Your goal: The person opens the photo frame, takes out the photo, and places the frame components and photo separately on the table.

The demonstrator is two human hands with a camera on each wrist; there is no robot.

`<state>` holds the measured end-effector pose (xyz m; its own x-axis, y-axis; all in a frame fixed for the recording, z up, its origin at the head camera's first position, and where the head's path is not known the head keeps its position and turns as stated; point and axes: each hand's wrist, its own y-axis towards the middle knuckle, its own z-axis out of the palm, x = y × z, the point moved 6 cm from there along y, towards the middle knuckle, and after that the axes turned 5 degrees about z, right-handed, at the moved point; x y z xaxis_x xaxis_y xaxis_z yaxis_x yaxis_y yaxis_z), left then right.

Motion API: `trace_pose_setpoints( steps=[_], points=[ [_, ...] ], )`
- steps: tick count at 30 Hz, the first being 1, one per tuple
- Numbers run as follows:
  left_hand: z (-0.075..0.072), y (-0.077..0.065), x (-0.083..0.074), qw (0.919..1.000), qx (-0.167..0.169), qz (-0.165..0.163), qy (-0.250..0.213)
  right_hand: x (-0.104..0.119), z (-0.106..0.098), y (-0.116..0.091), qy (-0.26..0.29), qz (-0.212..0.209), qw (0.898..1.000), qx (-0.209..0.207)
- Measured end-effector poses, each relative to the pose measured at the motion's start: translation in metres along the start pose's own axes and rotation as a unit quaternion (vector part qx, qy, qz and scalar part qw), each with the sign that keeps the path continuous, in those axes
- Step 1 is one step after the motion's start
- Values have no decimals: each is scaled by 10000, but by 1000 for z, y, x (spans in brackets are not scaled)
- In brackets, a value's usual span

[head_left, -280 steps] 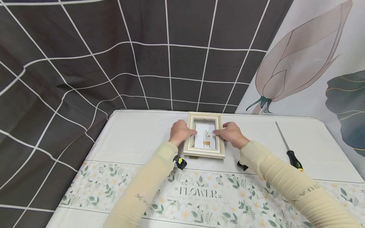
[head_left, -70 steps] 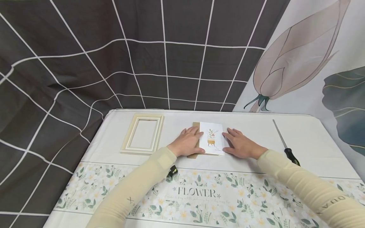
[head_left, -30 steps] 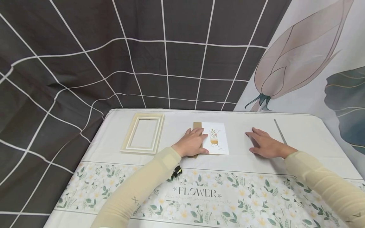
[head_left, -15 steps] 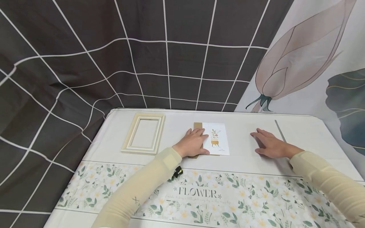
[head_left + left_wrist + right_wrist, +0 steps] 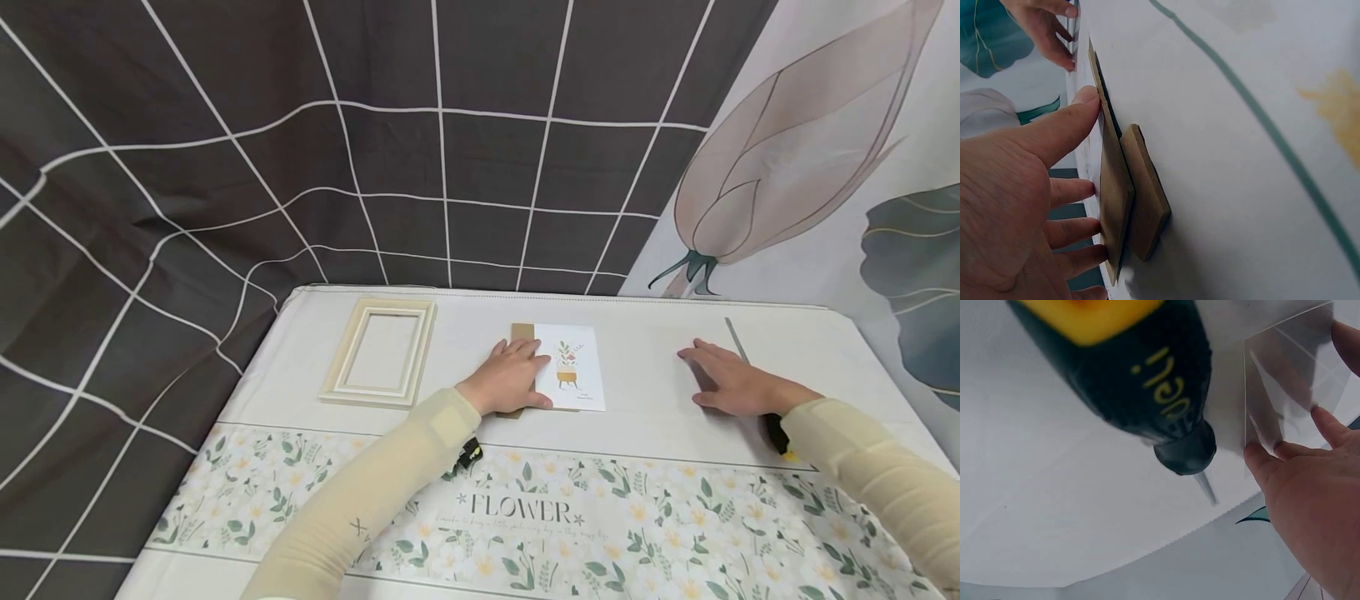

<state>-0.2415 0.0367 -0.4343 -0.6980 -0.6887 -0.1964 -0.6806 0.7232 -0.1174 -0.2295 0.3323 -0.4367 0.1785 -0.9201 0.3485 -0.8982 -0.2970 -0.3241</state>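
Note:
My left hand rests with fingers spread on the brown backing board and the left edge of a white picture card printed with a potted plant. In the left wrist view the board's stand flap shows underneath, against the tablecloth. My right hand lies near the screwdriver, fingers extended. Its fingertips touch a clear, shiny sheet in the right wrist view; that sheet is hardly visible from the head. A cream picture frame lies at the left, its opening showing the cloth.
A yellow-and-black screwdriver lies beside my right hand, its shaft pointing to the back edge. White cloth with a floral band covers the table. A dark checked curtain hangs behind.
The picture frame, earlier over the card between both hands, now lies at the left. My right hand has slid rightward from the card toward the screwdriver. The left hand has stayed almost still lately.

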Motion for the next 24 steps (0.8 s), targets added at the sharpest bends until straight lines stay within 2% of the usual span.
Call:
trace_pose_setpoints(
  steps=[12,15,21,24],
  points=[
    [-1,0,0,10000,47,-59,-53,-5,-5,0,-7,13,10000,73],
    [-1,0,1,9999,73,-92,-70,-1,-9,1,-74,-16,9999,-101],
    [1,2,0,9999,101,-86,-56,29,-21,9,-118,-589,9946,-847],
    [1,2,1,9999,95,-71,-45,55,-21,16,-39,-738,9934,-874]
  ],
)
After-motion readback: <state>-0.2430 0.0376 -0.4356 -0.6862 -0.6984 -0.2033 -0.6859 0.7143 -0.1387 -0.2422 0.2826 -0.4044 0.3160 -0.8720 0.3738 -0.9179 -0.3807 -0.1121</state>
